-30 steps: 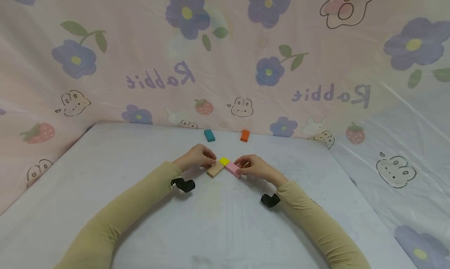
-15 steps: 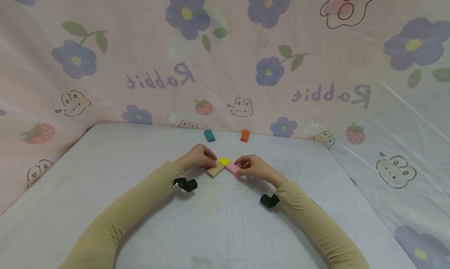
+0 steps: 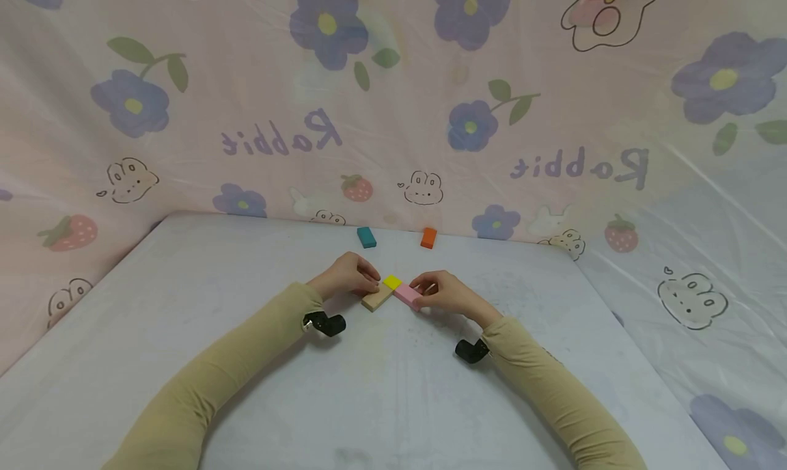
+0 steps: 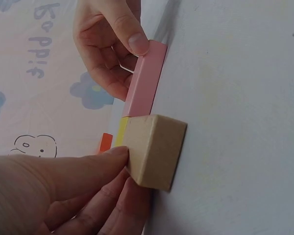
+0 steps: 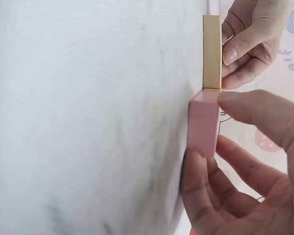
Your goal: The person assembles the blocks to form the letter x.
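Meeting at the yellow block (image 3: 392, 282), the tan block (image 3: 376, 298) and pink block (image 3: 406, 296) splay lengthwise into a V on the counter (image 3: 369, 402); the left hand (image 3: 346, 276), curled, grips the tan side, the right hand (image 3: 449, 294) pinches the pink's outer end.

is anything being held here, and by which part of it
The right hand pinches the pink block by its outer end. The left hand grips the wooden block along its far long side; how firmly cannot be told.
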Demonstrator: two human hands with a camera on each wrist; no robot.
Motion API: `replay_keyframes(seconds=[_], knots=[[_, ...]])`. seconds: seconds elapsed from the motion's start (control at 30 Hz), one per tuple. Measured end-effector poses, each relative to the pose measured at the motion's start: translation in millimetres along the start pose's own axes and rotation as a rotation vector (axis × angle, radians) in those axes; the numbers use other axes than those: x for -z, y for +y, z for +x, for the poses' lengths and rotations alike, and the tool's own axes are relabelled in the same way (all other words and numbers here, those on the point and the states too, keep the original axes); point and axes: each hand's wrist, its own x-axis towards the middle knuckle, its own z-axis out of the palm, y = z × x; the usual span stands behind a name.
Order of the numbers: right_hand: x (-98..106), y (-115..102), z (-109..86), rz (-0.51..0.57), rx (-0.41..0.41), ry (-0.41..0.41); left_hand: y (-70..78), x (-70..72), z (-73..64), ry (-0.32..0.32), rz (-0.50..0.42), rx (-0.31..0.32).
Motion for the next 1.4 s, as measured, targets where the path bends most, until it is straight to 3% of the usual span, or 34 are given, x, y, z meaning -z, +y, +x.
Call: replay_keyframes(seconds=[0.5, 0.97, 1.4], knots=[[16.4, -2.1, 10.1, 0.062, -0.028, -0.076, -2.1, -0.4, 0.1, 0.012, -0.011, 0.01], [71.5, -2.7, 29.1, 0.385, -0.004, -0.014, -1.0, 0.0, -2.0, 0.014, -0.02, 0.016], [97.2, 12.3, 49.5, 0.466, -0.112, 0.088, -2.1, -0.2, -2.8, 0.005, -0.007, -0.015]])
